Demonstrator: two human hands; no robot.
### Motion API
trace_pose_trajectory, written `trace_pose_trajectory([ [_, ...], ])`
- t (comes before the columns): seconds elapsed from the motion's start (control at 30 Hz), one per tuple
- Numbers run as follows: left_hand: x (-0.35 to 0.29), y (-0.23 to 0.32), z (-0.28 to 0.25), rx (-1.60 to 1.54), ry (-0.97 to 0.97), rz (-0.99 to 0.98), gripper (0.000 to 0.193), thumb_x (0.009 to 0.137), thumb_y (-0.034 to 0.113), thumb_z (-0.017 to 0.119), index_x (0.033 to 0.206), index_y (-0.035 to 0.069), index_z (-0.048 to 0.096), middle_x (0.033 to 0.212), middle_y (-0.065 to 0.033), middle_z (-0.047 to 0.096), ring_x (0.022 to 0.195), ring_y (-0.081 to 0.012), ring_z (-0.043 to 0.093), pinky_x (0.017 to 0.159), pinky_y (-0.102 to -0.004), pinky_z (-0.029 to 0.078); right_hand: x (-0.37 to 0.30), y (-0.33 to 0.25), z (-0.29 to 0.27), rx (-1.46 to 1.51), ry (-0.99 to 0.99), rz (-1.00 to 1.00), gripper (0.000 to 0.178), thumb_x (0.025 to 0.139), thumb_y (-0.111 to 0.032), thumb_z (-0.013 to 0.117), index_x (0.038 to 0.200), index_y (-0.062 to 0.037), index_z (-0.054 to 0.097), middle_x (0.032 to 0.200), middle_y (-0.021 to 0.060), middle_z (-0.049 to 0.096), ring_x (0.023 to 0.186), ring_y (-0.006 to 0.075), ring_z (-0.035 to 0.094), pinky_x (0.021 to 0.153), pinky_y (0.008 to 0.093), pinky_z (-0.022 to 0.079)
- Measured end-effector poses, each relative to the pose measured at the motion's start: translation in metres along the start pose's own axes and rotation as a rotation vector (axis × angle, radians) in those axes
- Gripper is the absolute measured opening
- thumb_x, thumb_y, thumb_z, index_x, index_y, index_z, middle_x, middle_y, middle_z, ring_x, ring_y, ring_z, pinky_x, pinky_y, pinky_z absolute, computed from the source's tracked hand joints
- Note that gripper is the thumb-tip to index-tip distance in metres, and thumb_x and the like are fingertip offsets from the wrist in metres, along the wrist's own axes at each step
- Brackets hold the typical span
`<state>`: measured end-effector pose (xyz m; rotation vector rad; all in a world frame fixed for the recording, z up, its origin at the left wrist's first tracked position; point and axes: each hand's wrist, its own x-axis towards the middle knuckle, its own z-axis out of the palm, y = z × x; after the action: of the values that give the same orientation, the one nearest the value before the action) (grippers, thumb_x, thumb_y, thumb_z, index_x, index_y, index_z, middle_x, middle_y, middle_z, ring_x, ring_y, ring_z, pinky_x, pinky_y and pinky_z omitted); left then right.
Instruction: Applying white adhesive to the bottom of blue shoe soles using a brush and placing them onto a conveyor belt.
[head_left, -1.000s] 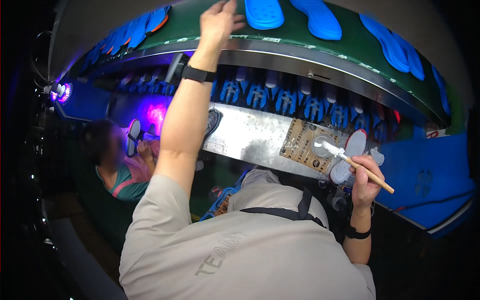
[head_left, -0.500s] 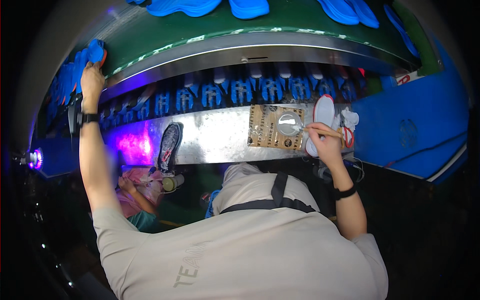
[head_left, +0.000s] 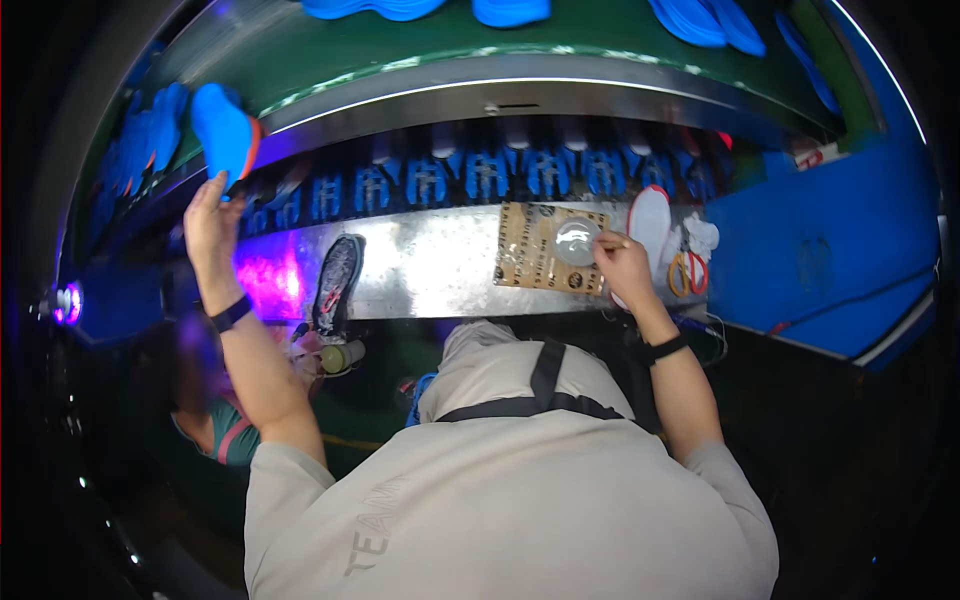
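My left hand (head_left: 212, 215) is closed on the lower end of a blue shoe sole (head_left: 222, 130) with an orange edge, raised by the upper shelf. At the right, my right hand (head_left: 622, 265) is closed by the rim of a round dish (head_left: 576, 242) of pale liquid. Half a second ago it gripped a thin wooden-handled brush; the fingers now mostly hide it. Under the dish lies a brown printed sheet (head_left: 525, 250). Just beyond my right hand is a white sole with a red rim (head_left: 652, 215).
Scissors with orange and red handles (head_left: 680, 274) lie near crumpled white tissue (head_left: 702, 235). A dark shoe (head_left: 338, 280) sits on the metal bench (head_left: 430, 270). Blue soles (head_left: 390, 8) line the green shelf (head_left: 590, 40). A blue panel (head_left: 820, 250) borders the right; another person (head_left: 215, 425) is at lower left.
My left hand has brought the blue sole away from the row at the left, toward the right. My right hand has shifted slightly left and up, closer to the dish.
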<state>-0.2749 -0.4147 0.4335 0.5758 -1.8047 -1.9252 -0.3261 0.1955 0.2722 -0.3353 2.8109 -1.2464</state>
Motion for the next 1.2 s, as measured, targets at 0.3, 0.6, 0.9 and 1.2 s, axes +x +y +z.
trace_pose_trajectory([
  [0.3,-0.083,-0.022,0.080,-1.325,-0.483,-0.195,0.089,0.097,0.063,0.040,0.157,0.000,0.020,0.158,-0.0361,0.017,0.139,-0.0554,0.032,0.101,-0.0588,0.042,-0.011,-0.020,-0.023,0.233,0.079,-0.008,0.015,0.090,-0.010,0.067,0.095,0.0034,0.071,0.079,0.0085,0.070,0.069,0.0116,0.062,0.064,0.0269,0.048],
  [0.6,-0.136,-0.032,0.128,-0.719,-0.368,0.024,0.089,0.086,0.033,0.071,0.154,0.003,0.023,0.142,-0.0221,0.049,0.120,-0.0437,0.059,0.107,-0.0553,0.046,-0.014,-0.063,-0.028,0.360,0.005,0.020,0.016,0.091,-0.009,0.066,0.101,0.0029,0.071,0.088,0.0076,0.071,0.078,0.0117,0.063,0.071,0.0263,0.049],
  [0.9,-0.230,-0.039,0.193,-0.498,-0.549,-0.315,0.110,0.072,0.043,0.083,0.154,0.003,0.023,0.128,-0.0192,0.058,0.110,-0.0343,0.066,0.095,-0.0467,0.055,0.001,-0.178,-0.057,0.514,-0.042,-0.328,0.017,0.089,-0.007,0.066,0.103,0.0009,0.073,0.094,0.0108,0.072,0.083,0.0192,0.066,0.077,0.0304,0.051],
  [1.2,-0.242,-0.035,0.200,-0.523,-0.705,-0.415,0.114,0.074,0.024,0.081,0.161,0.005,0.010,0.153,-0.0143,0.038,0.137,-0.0259,0.045,0.114,-0.0407,0.038,0.013,-0.188,-0.052,0.410,0.011,-0.520,0.016,0.087,-0.005,0.067,0.100,0.0019,0.073,0.086,0.0119,0.071,0.074,0.0200,0.066,0.067,0.0306,0.051],
])
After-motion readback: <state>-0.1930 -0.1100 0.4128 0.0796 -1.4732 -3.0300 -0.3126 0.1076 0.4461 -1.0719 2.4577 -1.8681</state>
